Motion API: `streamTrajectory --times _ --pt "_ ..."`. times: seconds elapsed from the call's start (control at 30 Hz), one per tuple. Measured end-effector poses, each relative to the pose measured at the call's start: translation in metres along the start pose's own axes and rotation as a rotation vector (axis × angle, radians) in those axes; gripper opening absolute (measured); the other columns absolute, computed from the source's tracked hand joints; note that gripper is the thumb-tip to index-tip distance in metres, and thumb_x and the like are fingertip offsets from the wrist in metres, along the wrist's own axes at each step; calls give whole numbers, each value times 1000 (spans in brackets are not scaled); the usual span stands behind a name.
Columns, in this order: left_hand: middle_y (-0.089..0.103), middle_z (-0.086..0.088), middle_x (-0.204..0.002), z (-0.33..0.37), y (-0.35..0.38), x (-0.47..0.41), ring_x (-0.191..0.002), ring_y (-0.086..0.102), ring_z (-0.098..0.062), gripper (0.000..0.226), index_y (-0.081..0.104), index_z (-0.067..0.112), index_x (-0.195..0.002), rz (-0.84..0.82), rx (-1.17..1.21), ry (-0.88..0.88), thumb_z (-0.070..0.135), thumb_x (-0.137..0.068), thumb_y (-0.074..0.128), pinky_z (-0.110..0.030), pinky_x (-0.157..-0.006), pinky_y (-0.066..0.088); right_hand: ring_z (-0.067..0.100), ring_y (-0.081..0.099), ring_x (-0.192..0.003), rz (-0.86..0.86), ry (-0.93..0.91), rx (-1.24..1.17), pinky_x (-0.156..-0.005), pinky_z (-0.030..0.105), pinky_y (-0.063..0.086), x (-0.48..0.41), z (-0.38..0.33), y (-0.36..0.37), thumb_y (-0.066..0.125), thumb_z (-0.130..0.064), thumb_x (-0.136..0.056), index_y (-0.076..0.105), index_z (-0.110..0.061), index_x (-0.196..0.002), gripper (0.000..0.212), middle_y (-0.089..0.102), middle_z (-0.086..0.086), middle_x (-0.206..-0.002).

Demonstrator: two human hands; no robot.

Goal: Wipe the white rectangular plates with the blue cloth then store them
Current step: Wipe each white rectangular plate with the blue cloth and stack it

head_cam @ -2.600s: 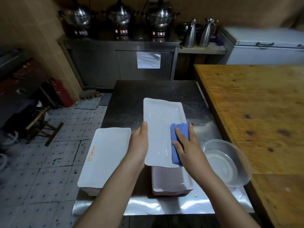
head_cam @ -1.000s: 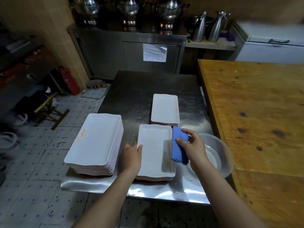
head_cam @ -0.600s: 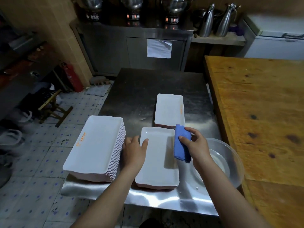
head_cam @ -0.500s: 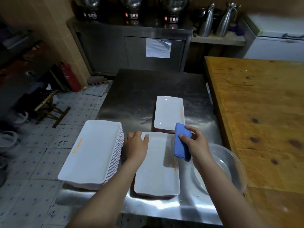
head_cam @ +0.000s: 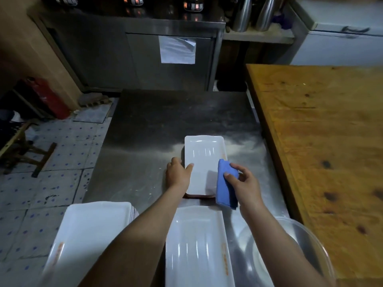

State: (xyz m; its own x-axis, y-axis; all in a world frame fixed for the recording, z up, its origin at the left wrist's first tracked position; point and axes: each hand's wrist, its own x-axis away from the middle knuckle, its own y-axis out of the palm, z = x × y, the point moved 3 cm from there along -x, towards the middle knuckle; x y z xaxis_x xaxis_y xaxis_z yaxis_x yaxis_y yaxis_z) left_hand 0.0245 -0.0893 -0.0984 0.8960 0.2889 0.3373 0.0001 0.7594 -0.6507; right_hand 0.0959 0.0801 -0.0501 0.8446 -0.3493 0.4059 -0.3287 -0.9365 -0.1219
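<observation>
A short stack of white rectangular plates [head_cam: 204, 154] lies mid-table on the steel table [head_cam: 145, 141]. My left hand [head_cam: 178, 176] grips the top plate's left edge, thumb on its surface. My right hand [head_cam: 243, 184] holds the folded blue cloth [head_cam: 224, 183] at the same plate's right edge; the cloth hangs down over the near right corner. Closer to me lies another white plate [head_cam: 196, 249] with orange print on its right rim, on its own pile. A taller stack of white plates [head_cam: 87, 235] sits at the near left, partly hidden by my left forearm.
A clear plastic bowl [head_cam: 294, 255] stands at the near right of the steel table. A wooden table [head_cam: 323, 141] adjoins on the right. Beyond are a steel cabinet [head_cam: 145, 59] and metal jugs [head_cam: 242, 15]. A red extinguisher [head_cam: 49, 98] and a stool [head_cam: 22, 150] stand on the tiled floor.
Both hands have left the near plate and reached forward to the far stack. My left hand now grips the far plate's left edge, and the cloth has moved to its right edge.
</observation>
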Motion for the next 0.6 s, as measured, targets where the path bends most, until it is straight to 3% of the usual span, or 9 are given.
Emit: streamTrajectory --times 0.1,0.17,0.3,0.43,0.6 --pt "60 -14 -107 -4 6 -8 -83 55 -29 18 57 7 -87 9 -48 72 25 -87 60 -26 -66 33 16 56 -76 27 38 -23 -59 27 45 -7 7 -5 65 -13 -87 60 -26 -107 25 59 3 -99" --pt "58 -16 -101 -3 4 -8 -73 48 -27 21 54 6 -74 64 -44 89 20 -89 57 -27 -63 29 18 57 -76 48 57 -44 -59 27 45 -10 10 -10 66 -11 -86 61 -25 -106 25 61 6 -99" --pt "58 -11 -100 4 -8 -6 -85 54 -31 18 63 5 -89 138 37 98 18 -91 51 -30 -69 36 18 58 -75 86 66 -71 -59 27 46 -16 9 -22 66 -9 -86 62 -22 -108 26 62 8 -98" --pt "53 -4 -87 13 -12 0 -76 47 -23 9 48 10 -97 36 166 40 17 -96 42 -30 -53 31 18 59 -78 96 66 -102 -62 29 47 -17 7 -30 65 -10 -87 61 -24 -109 27 63 7 -99" --pt "49 -5 -84 22 -14 10 -72 46 -22 7 37 12 -99 -14 320 -30 20 -98 37 -30 -62 36 15 58 -78 93 33 -121 -65 30 47 -7 -1 -41 65 -10 -87 62 -24 -110 27 63 2 -96"
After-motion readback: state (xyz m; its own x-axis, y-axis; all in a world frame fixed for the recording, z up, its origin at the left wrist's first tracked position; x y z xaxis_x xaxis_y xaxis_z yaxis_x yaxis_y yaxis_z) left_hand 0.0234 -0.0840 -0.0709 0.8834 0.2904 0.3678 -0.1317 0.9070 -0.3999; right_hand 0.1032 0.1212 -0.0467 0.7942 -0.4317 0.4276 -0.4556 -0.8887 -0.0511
